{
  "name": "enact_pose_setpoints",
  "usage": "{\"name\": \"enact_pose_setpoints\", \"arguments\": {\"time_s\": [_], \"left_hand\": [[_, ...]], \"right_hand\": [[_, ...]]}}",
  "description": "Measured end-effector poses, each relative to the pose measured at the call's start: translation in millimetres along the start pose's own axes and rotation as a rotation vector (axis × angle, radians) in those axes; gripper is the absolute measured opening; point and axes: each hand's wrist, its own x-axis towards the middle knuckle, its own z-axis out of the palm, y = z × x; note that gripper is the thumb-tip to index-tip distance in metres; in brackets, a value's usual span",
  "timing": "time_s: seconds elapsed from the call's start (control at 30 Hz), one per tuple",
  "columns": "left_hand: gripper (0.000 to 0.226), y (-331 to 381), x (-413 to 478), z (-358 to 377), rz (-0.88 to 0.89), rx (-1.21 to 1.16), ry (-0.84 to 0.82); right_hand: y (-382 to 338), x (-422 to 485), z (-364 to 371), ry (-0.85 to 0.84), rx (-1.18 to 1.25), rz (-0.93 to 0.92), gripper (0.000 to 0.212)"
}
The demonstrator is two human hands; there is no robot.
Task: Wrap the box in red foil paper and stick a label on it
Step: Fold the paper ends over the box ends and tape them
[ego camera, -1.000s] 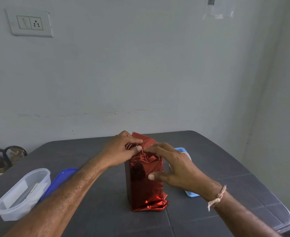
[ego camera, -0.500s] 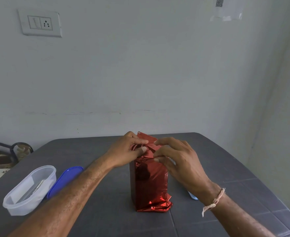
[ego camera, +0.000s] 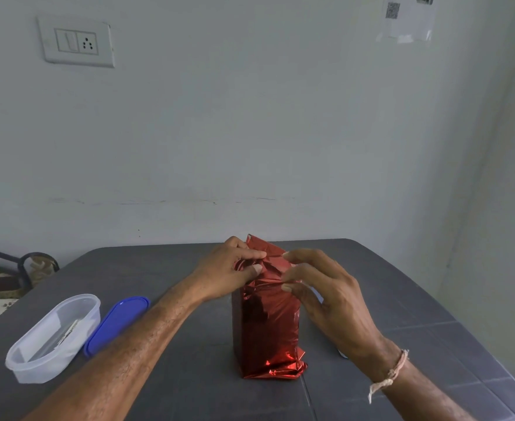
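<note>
Box upright on worktop. Step: closing top foil. Left hand pinches folds; right hand fingers spread, grasping nothing. Next: flatten flap, fix it.

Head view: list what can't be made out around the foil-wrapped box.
- Far side of the foil-wrapped box: faces away from the head camera.
- Folds at its top: partly covered by the left hand and right hand.
- Pale object behind the right hand: almost wholly hidden.
- Contents of the clear container: too blurred.
- Label: none visible.
</note>
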Motion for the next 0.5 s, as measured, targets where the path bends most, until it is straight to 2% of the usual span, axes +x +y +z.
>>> {"name": "enact_pose_setpoints", "arguments": {"time_s": [0.1,0.2,0.27,0.4,0.5], "left_hand": [[0.035,0,0,0,-0.015,-0.009,0.006],[0.036,2,0,0,-0.029,-0.015,0.012],[0.036,4,0,0,-0.031,-0.015,0.009],[0.037,3,0,-1,-0.036,-0.018,0.006],[0.036,3,0,0,-0.033,-0.03,0.003]], "right_hand": [[3,1,-2,-0.044,0.091,0.152,0.049],[6,-1,1,-0.059,0.094,0.238,0.065],[7,-2,4,-0.041,0.107,0.253,0.064],[1,2,9,-0.001,0.117,0.183,0.046],[-2,2,11,0.042,0.219,0.21,0.046]]}}
